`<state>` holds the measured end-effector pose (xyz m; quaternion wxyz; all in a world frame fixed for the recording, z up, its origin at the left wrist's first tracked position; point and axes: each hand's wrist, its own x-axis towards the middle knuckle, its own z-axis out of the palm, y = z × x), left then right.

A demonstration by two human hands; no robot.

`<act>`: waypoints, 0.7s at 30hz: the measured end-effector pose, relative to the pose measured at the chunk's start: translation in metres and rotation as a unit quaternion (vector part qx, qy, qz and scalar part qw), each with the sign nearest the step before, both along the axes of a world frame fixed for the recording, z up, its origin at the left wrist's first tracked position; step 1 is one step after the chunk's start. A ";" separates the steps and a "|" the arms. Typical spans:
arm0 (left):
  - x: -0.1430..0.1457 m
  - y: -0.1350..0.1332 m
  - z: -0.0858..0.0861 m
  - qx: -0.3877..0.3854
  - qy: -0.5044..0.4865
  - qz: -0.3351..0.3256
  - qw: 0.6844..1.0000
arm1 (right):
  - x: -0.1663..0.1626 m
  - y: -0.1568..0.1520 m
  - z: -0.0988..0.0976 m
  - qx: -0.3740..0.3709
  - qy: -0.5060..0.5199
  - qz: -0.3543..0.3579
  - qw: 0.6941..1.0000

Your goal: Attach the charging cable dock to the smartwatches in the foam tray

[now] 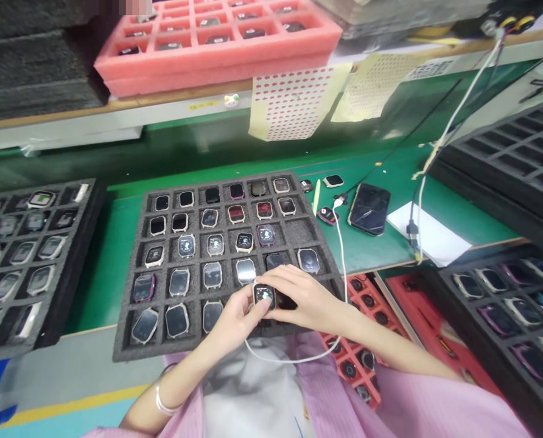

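Observation:
Both my hands hold one smartwatch case [263, 293] with a lit screen, above the front right part of a black foam tray [137, 243]. My left hand [235, 315] grips its left side, the thumb lying over the lower screen. From the right, my right hand [301, 295] curls its fingers over the top edge of the same watch. Rows of strapless watch cases fill most tray cells; several in the third row, such as a watch [215, 244], have lit screens. One cell [301, 233] at the right holds no watch. My hands hide some front cells.
A second foam tray of watches [38, 243] stands at left, another [504, 298] at right. A phone [369, 208], a white cable [342, 243], a green stick tool [316, 196] and white paper [429, 234] lie right of the tray. A pink foam tray [217, 58] sits on the shelf.

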<state>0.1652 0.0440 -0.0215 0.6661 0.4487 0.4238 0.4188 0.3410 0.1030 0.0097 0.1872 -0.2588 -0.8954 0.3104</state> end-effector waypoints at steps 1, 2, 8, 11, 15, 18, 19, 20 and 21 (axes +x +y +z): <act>0.000 0.000 0.000 0.003 0.004 -0.001 1.000 | 0.000 0.000 0.000 0.002 -0.001 0.000 1.000; 0.000 0.000 0.000 0.005 0.007 -0.002 1.000 | 0.000 0.000 0.001 0.004 -0.002 -0.001 1.000; 0.001 -0.001 0.002 0.002 0.014 0.000 1.000 | 0.002 0.002 0.001 0.007 -0.005 -0.002 1.000; 0.002 -0.001 0.002 0.004 0.016 -0.005 1.000 | 0.002 0.002 0.000 0.006 -0.002 0.005 1.000; 0.002 -0.001 0.005 0.004 0.027 -0.011 1.000 | 0.003 0.000 0.005 0.000 -0.003 0.010 1.000; 0.001 -0.003 0.010 -0.013 0.045 -0.039 0.998 | 0.012 0.008 0.015 -0.018 0.013 -0.005 1.000; 0.001 -0.004 0.011 -0.020 0.052 -0.053 0.997 | 0.017 0.015 0.018 -0.015 0.022 -0.024 0.999; 0.000 -0.005 0.013 -0.025 0.058 -0.065 0.996 | 0.023 0.025 0.019 -0.002 0.032 -0.054 0.998; 0.000 -0.005 0.014 -0.028 0.063 -0.074 0.995 | 0.030 0.036 0.019 0.021 0.037 -0.092 0.995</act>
